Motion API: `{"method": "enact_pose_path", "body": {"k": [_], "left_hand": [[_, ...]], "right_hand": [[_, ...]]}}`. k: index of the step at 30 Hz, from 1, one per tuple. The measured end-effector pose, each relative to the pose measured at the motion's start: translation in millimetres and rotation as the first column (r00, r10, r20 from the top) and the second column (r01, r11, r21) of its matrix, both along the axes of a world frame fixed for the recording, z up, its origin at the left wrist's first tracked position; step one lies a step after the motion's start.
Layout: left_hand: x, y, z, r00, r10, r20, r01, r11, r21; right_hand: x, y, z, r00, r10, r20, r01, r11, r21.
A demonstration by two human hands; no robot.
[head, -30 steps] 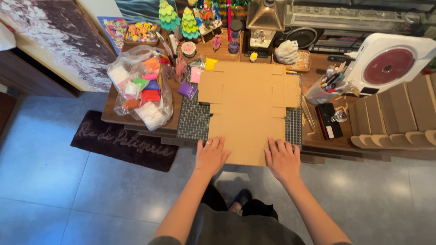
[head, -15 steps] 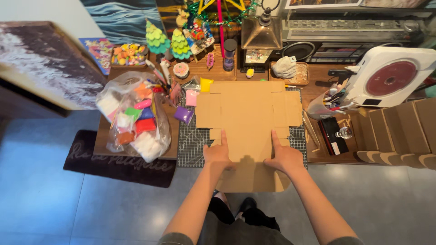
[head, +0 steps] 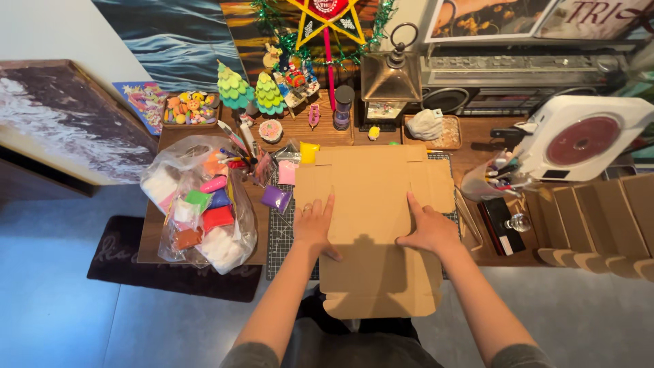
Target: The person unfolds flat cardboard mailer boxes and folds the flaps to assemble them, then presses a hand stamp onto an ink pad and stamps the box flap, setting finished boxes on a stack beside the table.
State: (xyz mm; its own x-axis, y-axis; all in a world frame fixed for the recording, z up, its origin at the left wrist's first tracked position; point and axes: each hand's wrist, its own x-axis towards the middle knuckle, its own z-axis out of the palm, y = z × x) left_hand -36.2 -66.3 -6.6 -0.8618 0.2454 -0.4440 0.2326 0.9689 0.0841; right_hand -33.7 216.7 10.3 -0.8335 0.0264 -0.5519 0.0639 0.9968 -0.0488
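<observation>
A flat, unfolded brown cardboard box blank [head: 373, 204] lies on a dark cutting mat [head: 281, 235] on the wooden desk, its near end hanging over the desk's front edge. My left hand [head: 313, 225] presses flat on the blank's left side, fingers spread. On the right side rests my right hand [head: 426, 228], index finger pointing up along a crease. Neither hand grips anything.
A clear plastic bag of coloured clay packs [head: 201, 215] sits at the left. Small tree figures [head: 248, 92], a lantern [head: 390, 78], a white disc player [head: 582, 140], a pen cup [head: 494, 180] and folded cardboard pieces [head: 599, 225] crowd the desk. A dark rug [head: 129, 262] lies on the floor.
The view has tilted up and moved closer. Both hands slid forward from the blank's near edge onto its middle, and the blank now reaches further over the desk's front edge.
</observation>
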Motion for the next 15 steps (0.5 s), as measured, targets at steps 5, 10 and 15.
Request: {"method": "enact_pose_path", "body": {"k": [5, 10, 15], "left_hand": [[-35, 13, 9, 0.994, 0.007, 0.111, 0.005, 0.994, -0.112], [-67, 20, 3, 0.980, 0.102, 0.171, -0.082, 0.990, -0.117], [-90, 33, -3, 0.953, 0.194, 0.233, -0.157, 0.973, -0.171]], "right_hand": [[-46, 9, 7, 0.991, 0.043, 0.124, -0.032, 0.995, -0.092], [-78, 5, 12, 0.997, 0.070, 0.025, -0.068, 0.996, -0.059], [-104, 6, 24, 0.983, -0.006, 0.181, 0.054, 0.963, -0.265]]}}
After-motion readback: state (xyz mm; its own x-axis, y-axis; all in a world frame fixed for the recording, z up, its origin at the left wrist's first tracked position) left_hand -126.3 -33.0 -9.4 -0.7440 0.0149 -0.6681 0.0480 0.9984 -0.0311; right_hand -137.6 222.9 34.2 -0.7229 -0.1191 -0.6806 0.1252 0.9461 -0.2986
